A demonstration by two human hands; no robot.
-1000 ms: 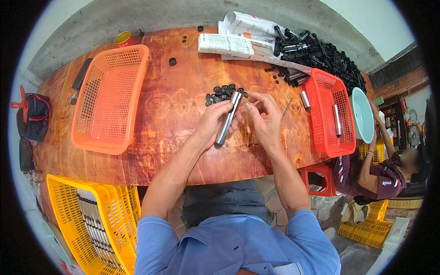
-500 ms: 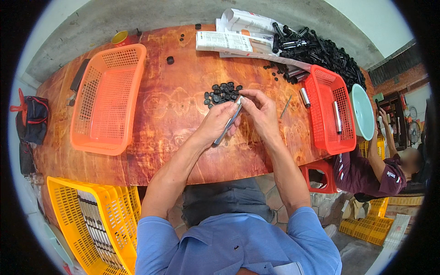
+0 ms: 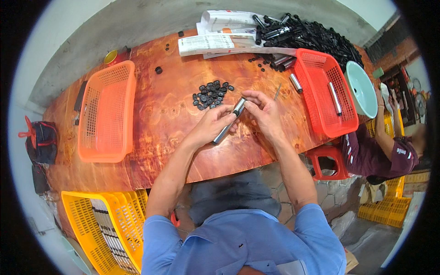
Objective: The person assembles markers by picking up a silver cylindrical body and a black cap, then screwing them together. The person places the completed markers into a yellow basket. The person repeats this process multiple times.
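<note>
My left hand [image 3: 211, 124] is closed around a silver metal tube [image 3: 222, 134], which slants up and away to the right above the table. A black band shows on the tube beside my left thumb. At the tube's far end, my right hand [image 3: 265, 113] has its thumb and fingers closed on the tip; the fingers partly cover it. Just beyond my hands lies a loose pile of small black caps [image 3: 211, 95]. A thin metal rod [image 3: 278, 90] rests on the table past my right hand.
An orange basket [image 3: 130, 110] stands left. On the right, a red basket [image 3: 300, 87] holds a tube [image 3: 335, 98], beside a pale green basin [image 3: 361, 89]. Black-and-silver tubes [image 3: 311, 39] heap behind. A yellow crate [image 3: 75, 206] sits lower left; a person [image 3: 389, 151] works at right.
The view has shifted, so the table's contents sit differently in the picture. The black band on the tube now shows plainly between my hands, which still grip the tube.
</note>
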